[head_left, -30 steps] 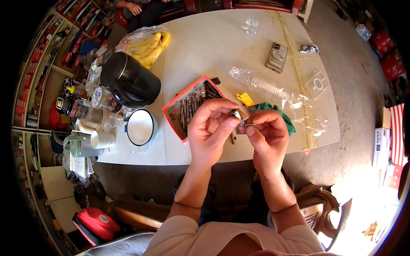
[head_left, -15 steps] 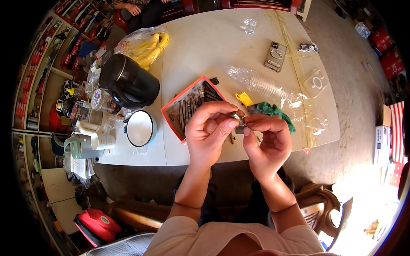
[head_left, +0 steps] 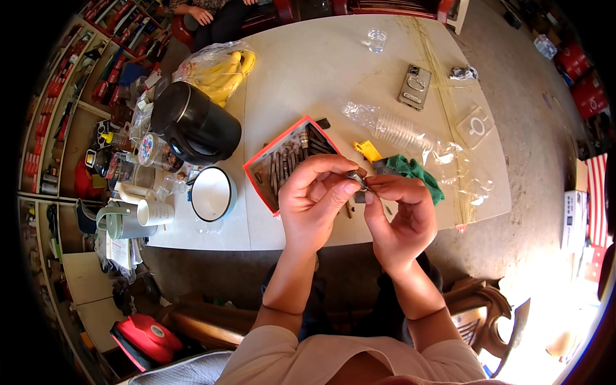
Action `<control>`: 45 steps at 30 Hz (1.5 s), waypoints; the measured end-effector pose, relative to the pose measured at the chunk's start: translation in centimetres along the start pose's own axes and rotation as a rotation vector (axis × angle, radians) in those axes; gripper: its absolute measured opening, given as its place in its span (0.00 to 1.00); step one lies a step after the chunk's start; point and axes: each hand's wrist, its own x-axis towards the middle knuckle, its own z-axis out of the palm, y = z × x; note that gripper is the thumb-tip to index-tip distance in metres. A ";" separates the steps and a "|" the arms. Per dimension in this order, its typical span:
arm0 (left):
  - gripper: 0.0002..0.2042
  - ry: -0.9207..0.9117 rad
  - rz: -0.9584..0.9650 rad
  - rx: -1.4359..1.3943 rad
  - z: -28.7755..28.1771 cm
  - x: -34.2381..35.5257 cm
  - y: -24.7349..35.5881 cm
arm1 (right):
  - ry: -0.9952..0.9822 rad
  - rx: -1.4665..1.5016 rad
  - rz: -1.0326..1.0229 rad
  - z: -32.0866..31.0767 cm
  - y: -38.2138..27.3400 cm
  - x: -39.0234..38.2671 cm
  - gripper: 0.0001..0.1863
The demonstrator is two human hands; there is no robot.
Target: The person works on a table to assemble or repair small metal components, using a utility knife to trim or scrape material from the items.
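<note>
Between the fingertips of my left hand (head_left: 314,205) is a small shiny metal part (head_left: 357,178), pinched by thumb and forefinger. The thumb and fingers of my right hand (head_left: 401,224) are closed on the same part from the right; its exact shape is partly hidden. Behind my left hand lies a red-rimmed box (head_left: 255,162) holding several dark and silvery rod-shaped metal pieces. A small yellow plastic item (head_left: 367,151) and a green cloth (head_left: 420,179) lie just beyond my fingers on the pale table (head_left: 289,70).
A black kettle (head_left: 196,125), bagged bananas (head_left: 224,74), a white basin (head_left: 212,192) and mugs (head_left: 154,212) crowd the left. Rightward are stacked plastic cups (head_left: 398,128), a phone (head_left: 415,86) and a glass (head_left: 376,40). A seated person (head_left: 208,19) is across the table; shelves (head_left: 51,96) line the left.
My right hand has shifted slightly, its fingers bent further over the metal part, which now looks tilted and more covered. My left hand has moved very little.
</note>
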 end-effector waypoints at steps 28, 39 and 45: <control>0.09 0.085 -0.016 0.000 0.2 -0.2 -0.5 | -0.069 -0.110 0.002 -0.6 -0.2 0.5 0.11; 0.09 0.066 -0.059 -0.001 0.0 -0.2 -0.3 | -0.078 -0.137 0.011 -0.7 -0.4 0.6 0.10; 0.08 0.067 -0.137 -0.093 0.3 0.0 -0.2 | -0.041 0.179 0.324 -0.7 -1.2 0.9 0.09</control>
